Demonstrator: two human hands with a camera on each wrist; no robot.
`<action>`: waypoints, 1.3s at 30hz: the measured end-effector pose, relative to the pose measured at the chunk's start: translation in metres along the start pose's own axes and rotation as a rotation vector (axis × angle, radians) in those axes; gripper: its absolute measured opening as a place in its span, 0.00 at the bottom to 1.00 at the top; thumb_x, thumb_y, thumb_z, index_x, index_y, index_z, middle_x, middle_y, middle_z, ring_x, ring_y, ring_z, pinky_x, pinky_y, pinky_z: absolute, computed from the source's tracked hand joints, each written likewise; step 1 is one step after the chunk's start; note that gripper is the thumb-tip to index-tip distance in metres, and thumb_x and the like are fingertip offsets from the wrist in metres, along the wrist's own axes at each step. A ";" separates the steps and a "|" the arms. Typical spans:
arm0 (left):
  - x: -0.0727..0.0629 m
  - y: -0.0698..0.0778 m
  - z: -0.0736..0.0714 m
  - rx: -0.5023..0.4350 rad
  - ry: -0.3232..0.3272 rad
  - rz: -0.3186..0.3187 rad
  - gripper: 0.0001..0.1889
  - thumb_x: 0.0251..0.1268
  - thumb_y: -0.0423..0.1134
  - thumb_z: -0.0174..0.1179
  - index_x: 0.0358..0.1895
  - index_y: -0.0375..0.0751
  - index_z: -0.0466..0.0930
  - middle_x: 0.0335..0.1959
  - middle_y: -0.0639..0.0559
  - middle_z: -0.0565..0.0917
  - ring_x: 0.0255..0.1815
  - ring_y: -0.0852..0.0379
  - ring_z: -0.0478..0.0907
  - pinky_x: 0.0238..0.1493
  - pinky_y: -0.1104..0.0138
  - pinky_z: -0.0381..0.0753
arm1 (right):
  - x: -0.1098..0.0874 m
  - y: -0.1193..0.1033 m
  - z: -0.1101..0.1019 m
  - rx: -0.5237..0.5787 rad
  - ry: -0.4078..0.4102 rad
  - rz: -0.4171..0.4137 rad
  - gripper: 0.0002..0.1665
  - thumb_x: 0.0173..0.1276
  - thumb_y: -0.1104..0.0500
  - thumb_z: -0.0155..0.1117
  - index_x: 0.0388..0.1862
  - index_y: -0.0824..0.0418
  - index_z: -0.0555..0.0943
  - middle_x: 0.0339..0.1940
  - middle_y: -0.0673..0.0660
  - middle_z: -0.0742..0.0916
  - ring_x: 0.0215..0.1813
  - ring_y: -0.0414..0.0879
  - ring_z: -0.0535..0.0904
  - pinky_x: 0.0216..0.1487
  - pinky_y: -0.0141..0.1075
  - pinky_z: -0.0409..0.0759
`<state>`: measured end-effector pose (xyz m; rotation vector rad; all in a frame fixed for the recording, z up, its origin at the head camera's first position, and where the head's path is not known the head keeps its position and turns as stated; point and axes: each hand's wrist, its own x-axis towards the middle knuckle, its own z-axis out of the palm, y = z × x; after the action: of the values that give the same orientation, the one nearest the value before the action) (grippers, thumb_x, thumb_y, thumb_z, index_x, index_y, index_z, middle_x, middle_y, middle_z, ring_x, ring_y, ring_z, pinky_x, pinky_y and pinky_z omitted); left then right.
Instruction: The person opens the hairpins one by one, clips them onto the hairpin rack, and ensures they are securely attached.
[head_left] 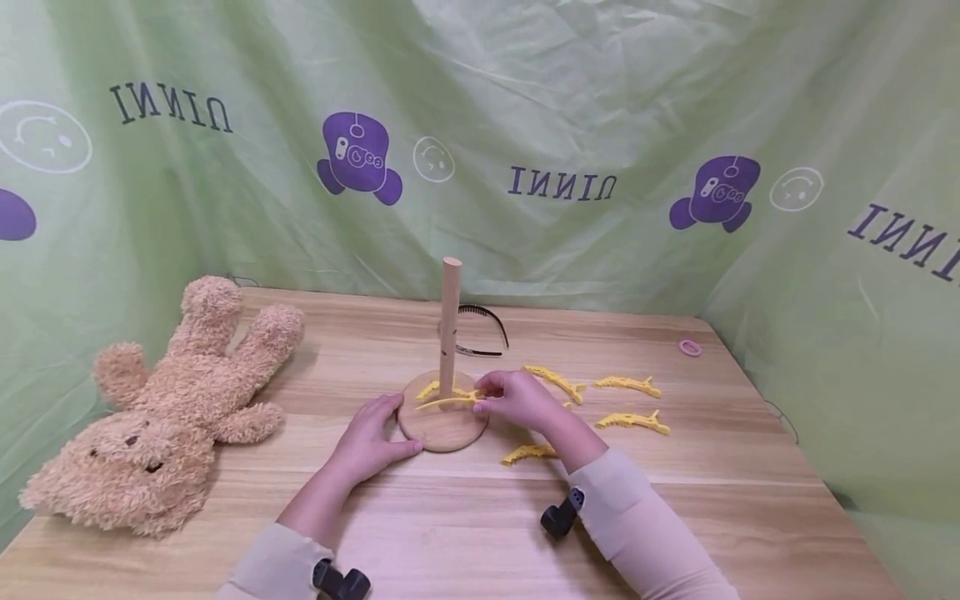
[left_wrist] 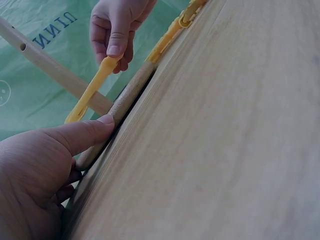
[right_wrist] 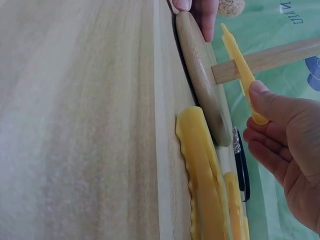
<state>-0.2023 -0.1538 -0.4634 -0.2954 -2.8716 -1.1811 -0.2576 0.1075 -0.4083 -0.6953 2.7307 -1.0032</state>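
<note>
- The right grip (head_left: 517,398) pinches one end of a yellow clip (right_wrist: 242,72) between thumb and fingers, above the wooden base (head_left: 442,435) beside the post (head_left: 448,333).
- From the head, one yellow strip crosses in front of the post and more yellow shows behind it; the right wrist view shows mainly the clip's near arm. I cannot tell whether it touches the post.
- The left grip (head_left: 367,442) holds the base's edge; the left wrist view alone brings the thumb on its rim up close.
- Only the head view takes in the whole teddy bear (head_left: 176,387) and the pink ring (head_left: 681,347) on the bench (head_left: 420,533).
- The right wrist view adds a glittery section on the black headband (head_left: 474,309) and the ridged edge of a loose clip (right_wrist: 205,170).
</note>
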 end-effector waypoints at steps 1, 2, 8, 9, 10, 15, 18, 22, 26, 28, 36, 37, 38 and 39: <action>0.000 0.000 0.000 -0.001 -0.001 -0.001 0.46 0.49 0.48 0.74 0.69 0.27 0.65 0.70 0.30 0.68 0.74 0.31 0.58 0.75 0.41 0.56 | 0.000 0.000 0.000 -0.001 0.002 0.001 0.17 0.61 0.55 0.72 0.47 0.61 0.84 0.41 0.55 0.89 0.45 0.45 0.84 0.50 0.38 0.83; 0.000 0.000 0.000 -0.003 -0.002 -0.002 0.46 0.49 0.48 0.74 0.69 0.27 0.65 0.70 0.30 0.67 0.74 0.31 0.58 0.75 0.41 0.56 | 0.000 0.001 0.000 -0.001 0.004 -0.001 0.18 0.61 0.55 0.72 0.48 0.61 0.84 0.42 0.55 0.89 0.46 0.46 0.84 0.51 0.39 0.83; 0.000 0.000 0.000 0.002 0.000 -0.003 0.46 0.49 0.48 0.74 0.69 0.27 0.65 0.70 0.31 0.68 0.74 0.31 0.58 0.75 0.42 0.56 | -0.002 0.001 -0.001 0.008 -0.006 -0.017 0.25 0.61 0.54 0.73 0.55 0.63 0.82 0.52 0.58 0.88 0.55 0.52 0.83 0.60 0.46 0.81; 0.000 0.000 0.000 0.002 0.001 -0.002 0.46 0.49 0.48 0.74 0.69 0.27 0.65 0.70 0.31 0.68 0.74 0.31 0.58 0.75 0.42 0.56 | -0.003 0.001 -0.002 0.011 -0.009 -0.017 0.27 0.61 0.53 0.73 0.57 0.63 0.81 0.54 0.59 0.87 0.56 0.54 0.82 0.62 0.47 0.80; 0.000 0.000 0.000 0.002 0.001 -0.002 0.46 0.49 0.48 0.74 0.69 0.27 0.65 0.70 0.31 0.68 0.74 0.31 0.58 0.75 0.42 0.56 | -0.004 0.001 -0.003 0.015 -0.010 -0.012 0.29 0.61 0.53 0.73 0.59 0.63 0.80 0.56 0.60 0.86 0.59 0.55 0.81 0.63 0.48 0.78; 0.000 0.000 0.001 0.001 -0.001 -0.003 0.46 0.49 0.49 0.74 0.69 0.27 0.65 0.70 0.31 0.68 0.74 0.31 0.58 0.75 0.41 0.56 | -0.013 0.004 -0.009 0.039 0.010 0.052 0.35 0.60 0.49 0.74 0.65 0.57 0.76 0.64 0.59 0.82 0.65 0.58 0.76 0.68 0.51 0.74; -0.001 0.000 0.001 -0.002 -0.003 -0.005 0.46 0.49 0.49 0.74 0.69 0.27 0.65 0.70 0.31 0.68 0.74 0.31 0.57 0.75 0.41 0.55 | -0.021 0.009 -0.015 0.047 0.041 0.072 0.35 0.59 0.48 0.74 0.66 0.55 0.76 0.64 0.59 0.81 0.66 0.60 0.75 0.69 0.53 0.73; -0.001 0.000 0.000 -0.007 -0.004 -0.008 0.47 0.49 0.49 0.74 0.69 0.27 0.65 0.70 0.31 0.67 0.74 0.31 0.57 0.75 0.41 0.55 | -0.032 0.019 -0.024 0.044 0.086 0.064 0.35 0.60 0.48 0.73 0.65 0.55 0.77 0.64 0.58 0.81 0.67 0.61 0.74 0.69 0.54 0.72; -0.001 0.000 0.000 -0.008 -0.003 -0.010 0.47 0.49 0.49 0.74 0.69 0.28 0.65 0.70 0.31 0.68 0.74 0.31 0.58 0.75 0.41 0.55 | -0.044 0.031 -0.033 0.031 0.123 0.060 0.35 0.61 0.47 0.72 0.66 0.56 0.76 0.65 0.59 0.81 0.68 0.62 0.73 0.69 0.56 0.71; 0.000 -0.001 0.000 -0.006 -0.003 -0.010 0.47 0.49 0.49 0.74 0.69 0.28 0.65 0.70 0.31 0.68 0.74 0.31 0.58 0.75 0.41 0.56 | -0.051 0.037 -0.038 0.038 0.141 0.075 0.35 0.61 0.47 0.72 0.66 0.56 0.76 0.66 0.60 0.80 0.68 0.63 0.73 0.70 0.57 0.70; 0.000 -0.001 0.001 -0.007 -0.005 -0.015 0.48 0.48 0.50 0.75 0.69 0.27 0.64 0.70 0.31 0.68 0.74 0.32 0.58 0.75 0.42 0.56 | -0.081 0.069 -0.058 0.037 0.231 0.174 0.36 0.61 0.48 0.72 0.67 0.57 0.74 0.69 0.62 0.77 0.69 0.68 0.69 0.69 0.62 0.67; 0.000 -0.001 0.001 -0.005 -0.005 -0.015 0.48 0.48 0.51 0.75 0.69 0.27 0.64 0.70 0.31 0.68 0.74 0.32 0.58 0.75 0.42 0.56 | -0.086 0.073 -0.061 0.036 0.245 0.186 0.36 0.61 0.48 0.72 0.67 0.57 0.74 0.69 0.63 0.77 0.69 0.69 0.69 0.69 0.63 0.67; 0.000 -0.001 0.001 -0.004 -0.005 -0.015 0.48 0.48 0.51 0.75 0.69 0.27 0.64 0.70 0.31 0.68 0.74 0.32 0.59 0.75 0.42 0.56 | -0.090 0.077 -0.063 0.034 0.257 0.197 0.36 0.62 0.48 0.72 0.67 0.58 0.74 0.69 0.64 0.77 0.70 0.69 0.68 0.69 0.63 0.67; 0.000 -0.001 0.001 -0.002 -0.004 -0.013 0.48 0.48 0.51 0.75 0.69 0.27 0.64 0.70 0.31 0.68 0.74 0.32 0.59 0.75 0.42 0.57 | -0.094 0.081 -0.066 0.032 0.266 0.210 0.36 0.62 0.48 0.71 0.67 0.59 0.74 0.69 0.64 0.76 0.70 0.70 0.67 0.69 0.64 0.66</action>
<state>-0.2021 -0.1538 -0.4652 -0.2799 -2.8807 -1.1869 -0.2241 0.2444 -0.4116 -0.2768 2.9238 -1.1582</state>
